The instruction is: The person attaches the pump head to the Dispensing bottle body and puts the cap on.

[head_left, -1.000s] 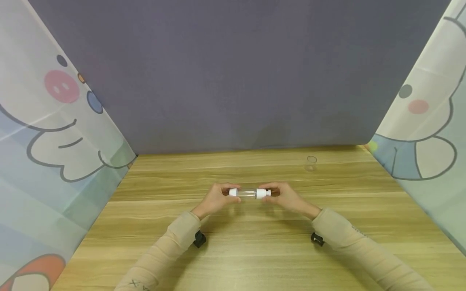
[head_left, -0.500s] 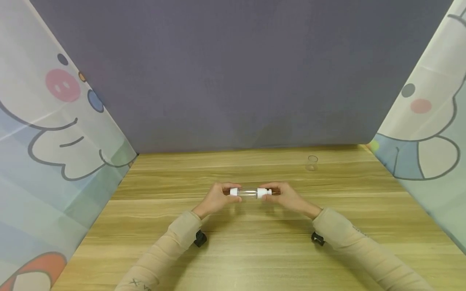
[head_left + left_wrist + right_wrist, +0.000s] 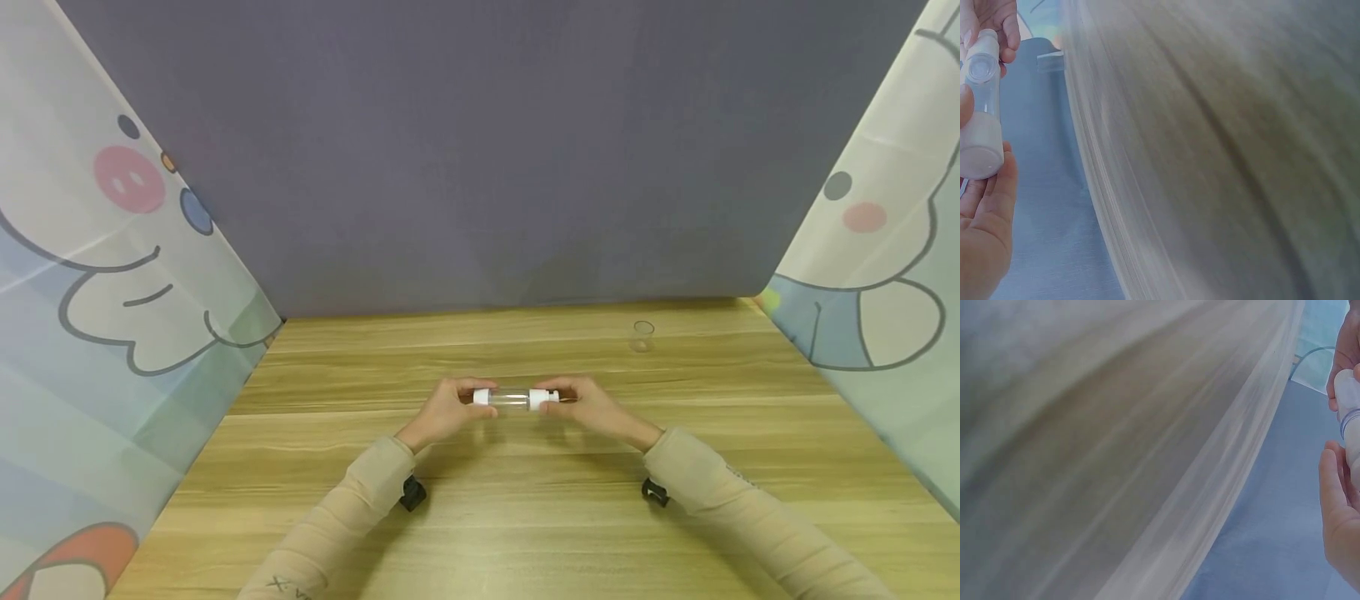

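Observation:
A small clear bottle lies level between the two hands, above the table. It has a white base at its left end and a white collar with a narrower white pump-like top at its right end. My left hand pinches the base between thumb and fingers; the left wrist view shows the round white base close up. My right hand grips the white top end, whose tip is partly hidden by the fingers. Only part of the bottle enters the right wrist view, at its right edge.
A small transparent cup-shaped piece stands on the wooden table toward the back right. Behind the table hangs a grey cloth. Cartoon-printed curtains flank both sides.

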The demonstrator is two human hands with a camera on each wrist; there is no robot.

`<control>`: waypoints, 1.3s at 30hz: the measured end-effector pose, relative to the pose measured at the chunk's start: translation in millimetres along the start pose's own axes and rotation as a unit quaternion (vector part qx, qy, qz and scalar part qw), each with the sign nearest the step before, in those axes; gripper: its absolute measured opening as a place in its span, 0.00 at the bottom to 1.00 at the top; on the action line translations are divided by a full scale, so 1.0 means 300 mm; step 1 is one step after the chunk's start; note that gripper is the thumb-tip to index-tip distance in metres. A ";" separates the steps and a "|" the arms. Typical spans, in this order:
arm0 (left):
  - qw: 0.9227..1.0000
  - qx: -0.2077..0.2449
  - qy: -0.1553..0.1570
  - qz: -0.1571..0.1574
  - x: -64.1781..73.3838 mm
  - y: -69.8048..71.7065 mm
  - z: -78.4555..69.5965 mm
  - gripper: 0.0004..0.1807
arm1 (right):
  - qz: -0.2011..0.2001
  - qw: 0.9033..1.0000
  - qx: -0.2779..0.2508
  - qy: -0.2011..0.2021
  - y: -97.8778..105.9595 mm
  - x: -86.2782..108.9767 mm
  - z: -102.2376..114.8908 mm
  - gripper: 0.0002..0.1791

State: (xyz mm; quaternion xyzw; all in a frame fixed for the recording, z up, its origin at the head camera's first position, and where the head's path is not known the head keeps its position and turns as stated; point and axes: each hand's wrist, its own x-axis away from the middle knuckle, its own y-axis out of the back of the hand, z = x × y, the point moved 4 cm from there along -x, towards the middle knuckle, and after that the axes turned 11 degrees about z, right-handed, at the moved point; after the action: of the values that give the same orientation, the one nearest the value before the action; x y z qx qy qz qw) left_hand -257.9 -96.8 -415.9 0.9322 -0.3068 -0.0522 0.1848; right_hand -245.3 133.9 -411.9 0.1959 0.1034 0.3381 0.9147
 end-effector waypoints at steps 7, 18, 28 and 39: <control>1.000 0.004 -0.003 0.001 0.005 0.003 0.003 0.21 | 0.000 1.000 0.009 -0.005 -0.003 -0.001 0.004 0.21; 1.000 0.000 -0.006 -0.002 0.007 0.005 0.002 0.21 | 0.001 1.000 0.014 -0.004 -0.006 0.000 0.001 0.21; 1.000 -0.005 -0.010 0.001 0.005 0.003 0.005 0.21 | 0.002 1.000 0.010 0.004 -0.006 0.001 0.000 0.22; 1.000 -0.001 -0.003 0.001 0.006 0.007 0.006 0.22 | -0.028 0.998 -0.045 0.028 0.003 0.015 0.015 0.21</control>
State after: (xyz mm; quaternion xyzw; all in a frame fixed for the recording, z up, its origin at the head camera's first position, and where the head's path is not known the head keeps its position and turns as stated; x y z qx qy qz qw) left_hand -258.0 -100.1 -416.6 0.9316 -0.3082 -0.0555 0.1847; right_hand -241.0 136.1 -407.8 0.1424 0.1189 0.3222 0.9283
